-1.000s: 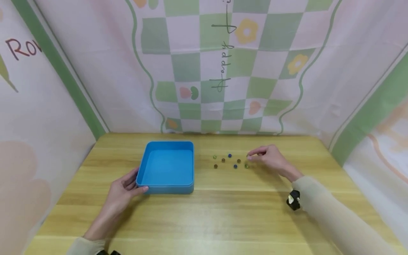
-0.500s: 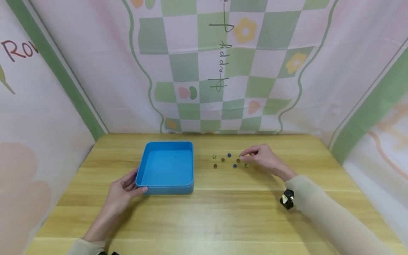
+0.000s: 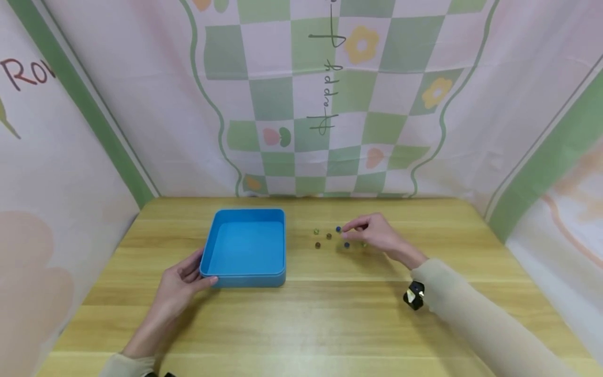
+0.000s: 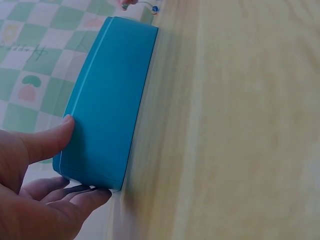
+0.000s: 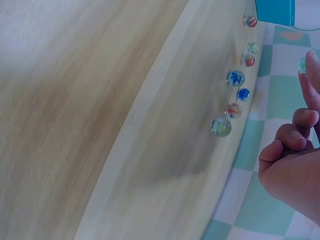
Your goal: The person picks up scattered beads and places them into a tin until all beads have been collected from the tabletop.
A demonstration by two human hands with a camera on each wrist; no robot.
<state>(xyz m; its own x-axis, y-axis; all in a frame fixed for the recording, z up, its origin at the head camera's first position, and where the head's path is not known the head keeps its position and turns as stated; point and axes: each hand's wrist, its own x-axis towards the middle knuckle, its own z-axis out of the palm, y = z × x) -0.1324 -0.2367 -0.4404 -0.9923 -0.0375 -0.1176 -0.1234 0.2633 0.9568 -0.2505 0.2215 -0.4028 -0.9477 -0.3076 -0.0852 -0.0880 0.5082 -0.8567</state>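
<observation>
My left hand (image 3: pixel 176 288) holds the near left corner of a shallow blue box (image 3: pixel 244 281). In the left wrist view the thumb (image 4: pixel 57 137) lies on the box's front wall and the other fingers are round its side. Between thumb and index finger, my right hand (image 3: pixel 379 234) pinches a clear greenish marble (image 5: pixel 302 65), raised above the table. Below and around that hand, several marbles lie loose on the wood: a blue one (image 3: pixel 346 245), another blue marble (image 3: pixel 338 229), a brownish marble (image 3: pixel 317 245) and a greenish marble (image 3: pixel 316 231) among them.
The wooden table (image 3: pixel 301 330) carries the box and the marbles. A checked curtain (image 3: pixel 311 104) hangs along its back edge, with printed cloth walls at both sides. Bare wood lies between the box and the marbles.
My right hand has travelled left over the loose marbles, toward the box, with the greenish marble in its fingertips. The left hand and the box stay put.
</observation>
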